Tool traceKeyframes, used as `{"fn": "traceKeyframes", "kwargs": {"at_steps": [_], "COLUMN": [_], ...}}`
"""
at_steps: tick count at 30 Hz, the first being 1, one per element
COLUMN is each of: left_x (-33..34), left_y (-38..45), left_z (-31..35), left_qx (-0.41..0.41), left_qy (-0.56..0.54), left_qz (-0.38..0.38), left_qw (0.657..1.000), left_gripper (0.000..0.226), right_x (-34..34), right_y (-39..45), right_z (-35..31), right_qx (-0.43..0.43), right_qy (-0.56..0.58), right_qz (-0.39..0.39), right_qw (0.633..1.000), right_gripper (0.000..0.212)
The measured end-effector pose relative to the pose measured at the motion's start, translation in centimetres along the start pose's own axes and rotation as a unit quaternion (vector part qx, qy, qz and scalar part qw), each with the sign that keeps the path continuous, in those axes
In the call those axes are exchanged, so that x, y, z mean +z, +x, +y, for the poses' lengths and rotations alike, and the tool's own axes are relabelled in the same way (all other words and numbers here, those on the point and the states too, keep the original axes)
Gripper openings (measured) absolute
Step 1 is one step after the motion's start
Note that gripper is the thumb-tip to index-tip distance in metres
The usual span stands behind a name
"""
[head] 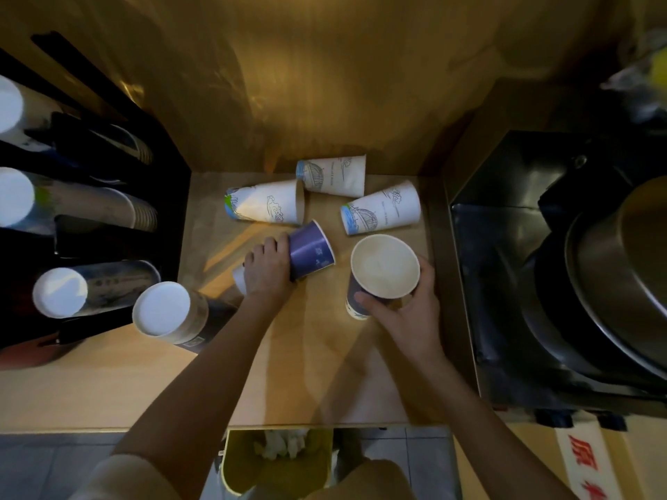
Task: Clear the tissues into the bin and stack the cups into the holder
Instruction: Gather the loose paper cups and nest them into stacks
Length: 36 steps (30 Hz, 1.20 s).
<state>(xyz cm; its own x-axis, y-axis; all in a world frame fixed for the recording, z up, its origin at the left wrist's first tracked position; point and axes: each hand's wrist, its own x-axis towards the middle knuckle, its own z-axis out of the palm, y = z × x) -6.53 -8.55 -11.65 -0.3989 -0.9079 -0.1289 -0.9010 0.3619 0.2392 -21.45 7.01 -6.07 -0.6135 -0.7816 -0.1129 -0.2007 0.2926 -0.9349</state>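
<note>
Over counter [325, 373], both hands [267, 269] on cups [311, 250]

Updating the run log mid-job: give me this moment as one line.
left hand: gripping fallen purple cup | right hand: holding upright cup | three white cups lying down | tissues binned

Three paper cups lying on the counter, back [332, 175], left [265, 203] and right [382, 208], are white, printed with grey line drawings and blue at the base; green is seen on the left one. The lying cup [311, 250] is purple. The upright cup [382, 272] is cream inside, purple outside. Counter [108, 384]: light tan wood. Bin [238, 460]: yellow, white tissues [281, 443] inside. Holder [158, 196]: black.
</note>
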Motion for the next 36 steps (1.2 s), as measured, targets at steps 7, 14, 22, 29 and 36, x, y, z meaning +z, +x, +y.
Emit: {"fn": "traceKeyframes", "kwargs": {"at_steps": [7,14,22,29,36], "left_x": [-3.4,-10.4,-10.7,-5.9,-4.4], "left_y": [-1.0,-4.8,-8.3,-8.2,-8.2], "left_z": [1.8,5.1,8.3,8.7,8.6], "left_qx": [-0.056,0.003,0.094,0.058,0.049], "left_qy": [-0.251,-0.559,-0.542,-0.5,-0.451], "left_qz": [0.017,0.095,0.085,0.034,0.033], "left_qw": [0.966,0.824,0.831,0.863,0.891], "left_gripper": [0.083,0.083,0.067,0.072,0.087], "right_x": [0.1,0.7,0.1,0.2,0.3], "right_y": [-0.1,-0.8,-0.7,-0.5,-0.2], "right_z": [0.0,-0.1,0.1,0.3,0.7], "right_qx": [-0.006,-0.004,-0.001,-0.022,-0.012], "right_qy": [-0.007,-0.009,0.03,0.031,0.014], "right_qz": [-0.004,-0.002,-0.046,-0.051,-0.038], "right_qw": [1.0,1.0,0.998,0.998,0.999], "right_gripper": [0.089,0.084,0.086,0.084,0.086]}}
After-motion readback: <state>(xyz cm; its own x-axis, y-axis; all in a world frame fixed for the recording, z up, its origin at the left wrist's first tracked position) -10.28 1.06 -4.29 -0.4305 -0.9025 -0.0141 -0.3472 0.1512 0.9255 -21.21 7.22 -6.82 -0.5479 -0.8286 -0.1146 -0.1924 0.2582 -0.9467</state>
